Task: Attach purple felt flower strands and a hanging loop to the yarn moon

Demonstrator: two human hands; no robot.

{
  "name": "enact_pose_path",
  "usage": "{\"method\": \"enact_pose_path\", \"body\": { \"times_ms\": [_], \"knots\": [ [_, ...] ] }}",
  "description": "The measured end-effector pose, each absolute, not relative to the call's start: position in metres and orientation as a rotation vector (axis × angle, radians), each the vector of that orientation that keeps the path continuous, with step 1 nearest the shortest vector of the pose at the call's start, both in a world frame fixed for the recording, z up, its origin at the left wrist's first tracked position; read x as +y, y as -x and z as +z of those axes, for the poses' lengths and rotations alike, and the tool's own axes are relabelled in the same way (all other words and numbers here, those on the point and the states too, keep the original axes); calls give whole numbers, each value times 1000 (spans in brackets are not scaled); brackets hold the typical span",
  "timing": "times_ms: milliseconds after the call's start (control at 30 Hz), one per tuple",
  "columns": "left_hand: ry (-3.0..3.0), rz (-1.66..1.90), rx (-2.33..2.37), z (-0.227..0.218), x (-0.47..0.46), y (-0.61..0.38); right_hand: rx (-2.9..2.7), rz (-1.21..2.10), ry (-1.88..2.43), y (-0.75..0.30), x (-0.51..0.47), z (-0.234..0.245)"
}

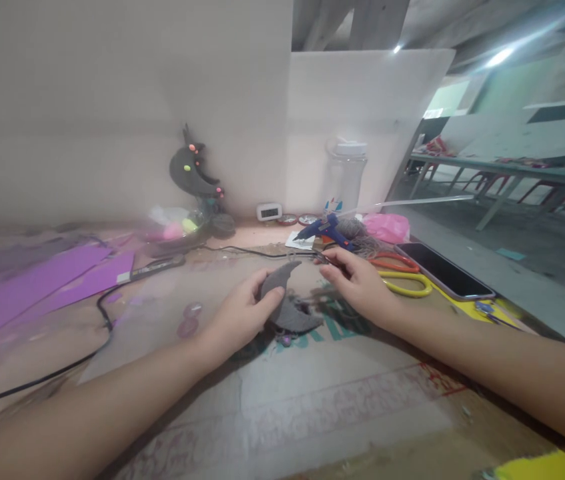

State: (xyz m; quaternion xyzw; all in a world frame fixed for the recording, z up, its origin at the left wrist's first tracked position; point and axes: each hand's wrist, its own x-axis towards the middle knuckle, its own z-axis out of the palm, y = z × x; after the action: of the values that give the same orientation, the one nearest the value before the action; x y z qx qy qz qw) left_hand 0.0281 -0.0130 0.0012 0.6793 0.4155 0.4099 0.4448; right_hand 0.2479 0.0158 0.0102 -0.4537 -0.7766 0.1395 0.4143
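A dark grey crescent-shaped piece (287,310) is gripped along its outer curve by my left hand (247,303), thumb on its face. One tip points up, the other to the right. Just under its lower edge shows a small purple bead-like bit (286,340). To the right of the crescent and apart from it, my right hand (355,280) has thumb and forefinger pinched together around a small dark item, too blurred to name. Beyond that hand lies a blue glue gun (329,230). Red scissor handles (397,261) and a yellow handle loop (409,285) lie close by on the right.
A decorated dark crescent (192,172) stands at the back near a clear bottle (346,177) and a small digital clock (269,212). Purple sheets (62,287) and a black cable (57,367) lie left. A phone (445,270), grey yarn (352,228) and pink bag (386,228) are right.
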Motion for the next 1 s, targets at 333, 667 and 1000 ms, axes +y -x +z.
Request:
{"method": "enact_pose_path", "body": {
  "times_ms": [333, 667, 1000],
  "knots": [
    [-1809, 887, 989, 6, -18, -29, -1994, 711, 1053, -231, -8, 21],
    [-1882, 963, 1020, 5, -19, -26, -1973, 628, 1014, -232, -12, 21],
    [-1792, 838, 1015, 6, -18, -29, -1893, 604, 1066, -239, -5, 12]
  ]
}}
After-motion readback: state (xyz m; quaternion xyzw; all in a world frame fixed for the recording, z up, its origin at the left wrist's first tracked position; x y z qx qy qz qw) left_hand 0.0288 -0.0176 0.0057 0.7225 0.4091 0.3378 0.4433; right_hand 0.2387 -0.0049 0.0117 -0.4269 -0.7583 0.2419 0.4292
